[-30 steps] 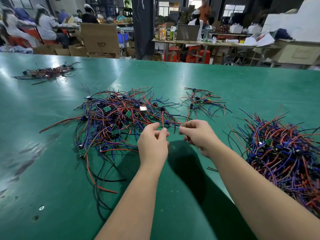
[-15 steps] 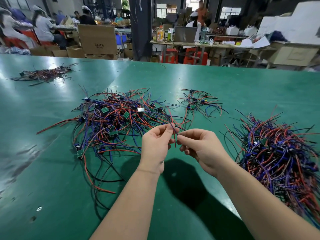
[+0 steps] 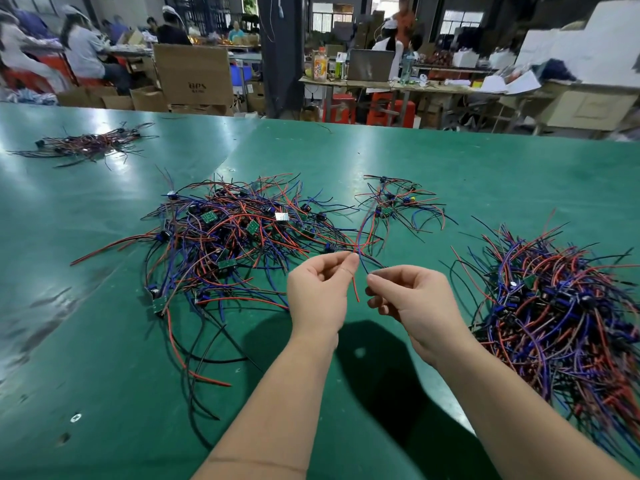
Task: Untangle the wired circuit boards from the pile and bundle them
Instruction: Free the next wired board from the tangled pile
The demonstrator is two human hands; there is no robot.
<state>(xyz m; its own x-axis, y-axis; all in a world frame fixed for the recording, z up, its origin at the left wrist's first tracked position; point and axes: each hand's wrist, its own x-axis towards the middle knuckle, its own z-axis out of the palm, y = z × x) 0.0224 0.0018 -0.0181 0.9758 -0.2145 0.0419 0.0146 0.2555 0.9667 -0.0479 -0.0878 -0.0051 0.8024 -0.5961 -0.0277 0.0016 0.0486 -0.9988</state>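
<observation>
A tangled pile (image 3: 235, 237) of small green circuit boards with red, blue and black wires lies on the green table (image 3: 104, 358), left of centre. My left hand (image 3: 320, 292) pinches a red wire and a blue wire near their ends, lifted above the table; the red tip hangs down. My right hand (image 3: 412, 301) pinches a thin dark wire just to the right. These wires run up toward a small cluster of wired boards (image 3: 391, 206) behind my hands.
A dense heap of wired boards (image 3: 561, 323) lies at the right. A long bundle (image 3: 86, 143) sits at the far left. Beyond the table's back edge are cardboard boxes (image 3: 194, 76), workbenches and seated people.
Both hands rose from the table and drew slightly apart. The pinched wires have come up off the pile, with the red tip now hanging between my hands.
</observation>
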